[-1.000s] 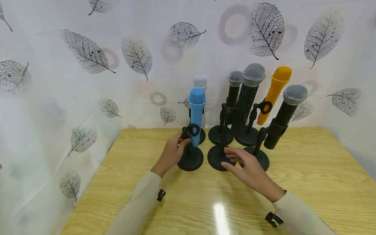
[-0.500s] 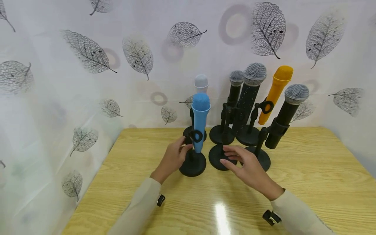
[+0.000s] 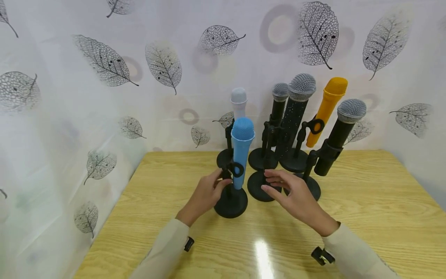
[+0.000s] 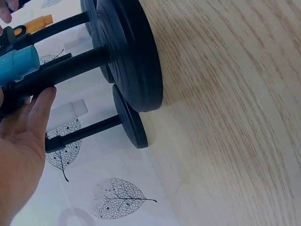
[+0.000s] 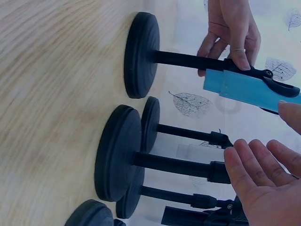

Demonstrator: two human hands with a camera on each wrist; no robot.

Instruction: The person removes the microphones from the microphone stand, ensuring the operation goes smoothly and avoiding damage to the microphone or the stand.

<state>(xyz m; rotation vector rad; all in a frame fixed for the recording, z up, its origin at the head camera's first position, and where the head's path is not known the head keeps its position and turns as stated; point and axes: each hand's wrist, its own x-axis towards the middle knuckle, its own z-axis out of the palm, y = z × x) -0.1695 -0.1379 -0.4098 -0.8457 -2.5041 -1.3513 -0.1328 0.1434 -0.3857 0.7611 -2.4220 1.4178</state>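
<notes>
The left hand (image 3: pixel 205 192) has hold of a black stand (image 3: pixel 231 205), thumb and fingers wrapped round its upright just below the clip. And there goes the blue microphone (image 3: pixel 242 145), seated in that clip, head up and leaning slightly. Over the last second it comes towards the person and a touch to the right, stand and all. Whether the base slides along the table (image 3: pixel 209 252) or skims just over it, I cannot tell.

Here's what that shift does: the base now sits in front of the stand behind, and more of the white microphone (image 3: pixel 238 99) shows above the blue head. As I judge it, the left hand is doing the repositioning alone.

The right hand (image 3: pixel 296 197), meanwhile, holds nothing: fingers gently curved, thumb well apart from them, hovering beside the middle stand (image 3: pixel 259 190). Contact there? Too close to call. It hardly shifts through all this.

Further out, the rest of the line-up holds its place: the small black microphone (image 3: pixel 278 106), the big speckled microphone (image 3: pixel 296 112), the orange microphone (image 3: pixel 329 100) tilting right, and the silver-headed microphone (image 3: pixel 343 128) at the right-hand end. Behind everyone hangs a leaf-printed backdrop (image 3: pixel 195 93).
</notes>
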